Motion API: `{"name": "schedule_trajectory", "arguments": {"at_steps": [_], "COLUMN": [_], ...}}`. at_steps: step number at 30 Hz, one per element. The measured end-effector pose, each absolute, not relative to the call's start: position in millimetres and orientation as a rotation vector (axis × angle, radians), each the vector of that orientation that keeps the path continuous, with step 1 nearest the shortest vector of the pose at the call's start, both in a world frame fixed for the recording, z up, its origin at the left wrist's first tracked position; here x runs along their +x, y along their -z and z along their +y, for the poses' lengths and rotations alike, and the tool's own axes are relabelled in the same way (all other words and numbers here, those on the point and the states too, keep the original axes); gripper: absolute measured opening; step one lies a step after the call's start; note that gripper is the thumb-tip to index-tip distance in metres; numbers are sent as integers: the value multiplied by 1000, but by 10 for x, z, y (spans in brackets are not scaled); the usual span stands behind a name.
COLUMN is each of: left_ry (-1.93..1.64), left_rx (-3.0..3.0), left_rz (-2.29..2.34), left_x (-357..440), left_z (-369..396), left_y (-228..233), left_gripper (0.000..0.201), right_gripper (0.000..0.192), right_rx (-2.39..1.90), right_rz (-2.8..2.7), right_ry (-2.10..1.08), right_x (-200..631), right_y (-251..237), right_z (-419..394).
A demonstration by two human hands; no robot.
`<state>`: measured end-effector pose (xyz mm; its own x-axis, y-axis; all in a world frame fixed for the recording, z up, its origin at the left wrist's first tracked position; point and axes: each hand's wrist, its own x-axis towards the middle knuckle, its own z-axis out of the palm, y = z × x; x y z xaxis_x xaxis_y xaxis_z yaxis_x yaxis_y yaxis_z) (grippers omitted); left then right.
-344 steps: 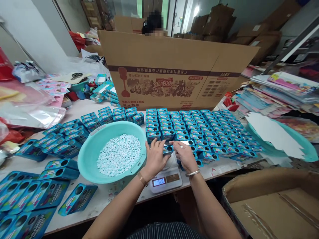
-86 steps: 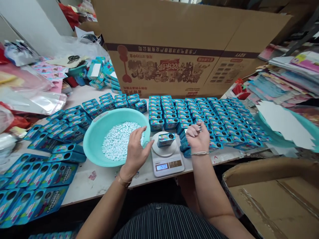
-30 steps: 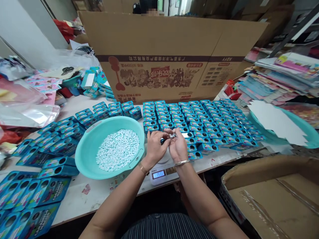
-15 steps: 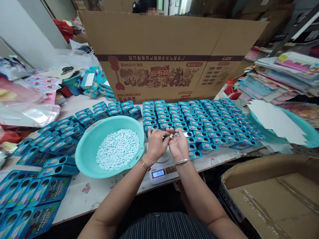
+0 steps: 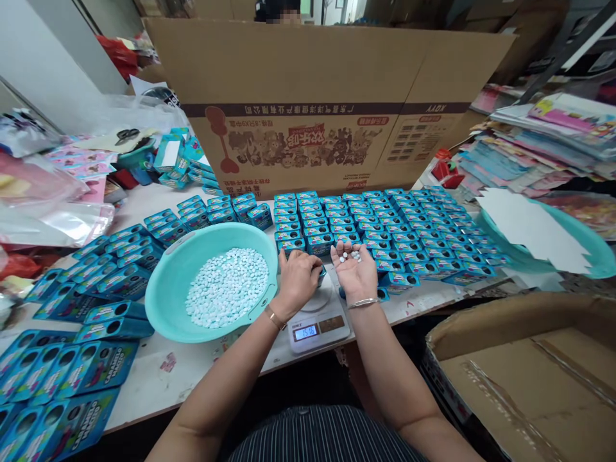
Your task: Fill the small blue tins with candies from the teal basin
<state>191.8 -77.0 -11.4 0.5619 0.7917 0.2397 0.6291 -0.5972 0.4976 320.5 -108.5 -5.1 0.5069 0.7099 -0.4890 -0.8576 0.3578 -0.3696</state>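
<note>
My left hand (image 5: 299, 279) is over the weighing pan of a small white digital scale (image 5: 299, 346). Its fingers are closed round a small blue box (image 5: 322, 274), which the hand largely hides. To the right of it my right hand (image 5: 357, 277) is turned palm up, with several small white candies (image 5: 356, 255) lying in the cupped palm near the fingers. Left of both hands stands a turquoise basin (image 5: 161, 295), tilted towards me, with a heap of pale candies (image 5: 228, 285) inside. The scale's display is lit.
Rows of blue candy boxes (image 5: 399, 234) fill the table behind my hands, and more boxes (image 5: 91, 369) stand at the left. A large printed carton (image 5: 308, 70) rises at the back. An open cardboard box (image 5: 529, 385) sits low at the right, below a second turquoise basin (image 5: 597, 253).
My hands have moved apart. The left went from the right palm down to the small box on the scale; the right shifted right, still bearing candies. The display's reading has changed slightly.
</note>
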Motion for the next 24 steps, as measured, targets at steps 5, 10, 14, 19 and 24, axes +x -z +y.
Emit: {"name": "schedule_trajectory", "arguments": {"at_steps": [5, 10, 14, 19, 24], "left_ry": [-940, -1365, -1351, -1197, -1012], "left_rx": [2286, 2057, 2068, 2160, 2256], "left_rz": [1152, 1249, 1321, 1302, 1270], "left_x": [1768, 1362, 1176, 1226, 1341], "left_z": [-796, -790, -799, -839, -870], "left_y": [-89, -247, -195, -106, -45], "left_gripper": [12, 14, 17, 21, 28], "right_gripper": [32, 32, 28, 22, 24], "right_rx": [-657, -627, -595, -602, -594], "right_rz": [234, 246, 183, 125, 161], "right_ry": [-988, -955, -985, -1020, -1008], "right_x": [3360, 3524, 3580, 3568, 3564], "right_y": [5, -52, -51, -38, -75], "right_z": [-1163, -1299, -1345, -1352, -1389]}}
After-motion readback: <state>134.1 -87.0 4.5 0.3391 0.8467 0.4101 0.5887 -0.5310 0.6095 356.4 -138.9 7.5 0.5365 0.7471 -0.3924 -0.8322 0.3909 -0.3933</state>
